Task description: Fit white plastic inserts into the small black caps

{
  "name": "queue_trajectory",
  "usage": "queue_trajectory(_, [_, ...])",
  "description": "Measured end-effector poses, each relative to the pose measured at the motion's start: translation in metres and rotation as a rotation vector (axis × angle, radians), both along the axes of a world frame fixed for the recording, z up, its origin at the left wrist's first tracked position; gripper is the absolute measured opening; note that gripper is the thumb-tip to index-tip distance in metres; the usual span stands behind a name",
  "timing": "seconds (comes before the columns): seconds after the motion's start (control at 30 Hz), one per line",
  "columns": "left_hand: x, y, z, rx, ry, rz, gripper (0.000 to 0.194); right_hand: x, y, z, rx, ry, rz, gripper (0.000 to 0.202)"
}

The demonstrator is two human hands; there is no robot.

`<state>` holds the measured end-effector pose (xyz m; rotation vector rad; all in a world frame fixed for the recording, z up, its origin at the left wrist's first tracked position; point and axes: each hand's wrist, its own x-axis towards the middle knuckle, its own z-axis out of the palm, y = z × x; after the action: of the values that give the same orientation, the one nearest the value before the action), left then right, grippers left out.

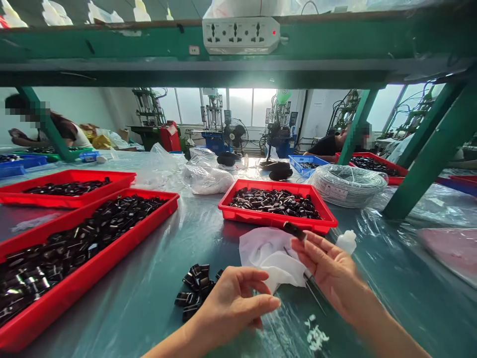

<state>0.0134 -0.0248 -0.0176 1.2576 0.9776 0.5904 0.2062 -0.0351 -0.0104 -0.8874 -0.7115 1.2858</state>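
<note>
Red trays sit on the plastic-covered table.

Bright, hazy backlight from windows far beyond right hand; beam above grip shadowed underneath. Glare streaks sheet left of grip. Background soft, pixelated patches both sides; edges stretched.

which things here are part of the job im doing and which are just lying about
Probably the job:
black part in your right hand
loose black pile by your left hand
middle red tray of similar parts

Probably just lying about:
coiled cable
clear plastic bag

Can't tell:
white cloth
</note>
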Motion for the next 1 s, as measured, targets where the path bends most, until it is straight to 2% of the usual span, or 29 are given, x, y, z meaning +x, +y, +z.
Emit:
queue_trajectory(0.07, [-0.001, 0.002, -0.001, 0.024, 0.0, -0.007, 0.057, 0.008, 0.006, 0.005, 0.065, 0.039, -0.052, 0.063])
queue_trajectory(0.17, [-0.006, 0.007, -0.002, 0.065, 0.057, -0.02, 0.051, 0.013, 0.006, 0.005, 0.063, 0.049, -0.007, 0.076])
queue_trajectory(0.23, [-0.013, 0.013, 0.003, 0.166, 0.171, -0.026, 0.044, 0.013, 0.001, 0.0, 0.005, 0.01, 0.057, 0.076])
queue_trajectory(0.3, [-0.023, 0.022, 0.012, 0.363, 0.358, -0.025, 0.037, 0.012, -0.004, -0.006, -0.063, -0.058, 0.102, 0.072])
queue_trajectory(0.37, [-0.036, 0.032, 0.023, 0.553, 0.655, -0.029, 0.031, 0.01, -0.008, -0.01, -0.118, -0.128, 0.123, 0.067])
queue_trajectory(0.47, [-0.053, 0.046, 0.035, 0.607, 0.827, 0.01, 0.024, 0.008, -0.011, -0.014, -0.152, -0.222, 0.165, 0.063])
queue_trajectory(0.53, [-0.062, 0.05, 0.037, 0.62, 0.901, 0.009, 0.023, 0.006, -0.013, -0.014, -0.166, -0.273, 0.183, 0.061])
queue_trajectory(0.7, [-0.062, 0.049, 0.028, 0.618, 0.95, -0.098, 0.026, 0.001, -0.016, -0.012, -0.173, -0.354, 0.215, 0.055])
queue_trajectory(0.87, [-0.049, 0.043, 0.022, 0.613, 0.924, -0.175, 0.015, -0.003, -0.02, -0.012, -0.169, -0.395, 0.229, 0.052])
queue_trajectory(1.0, [-0.045, 0.043, 0.019, 0.585, 0.878, -0.188, 0.008, -0.005, -0.021, -0.02, -0.14, -0.458, 0.286, 0.049])
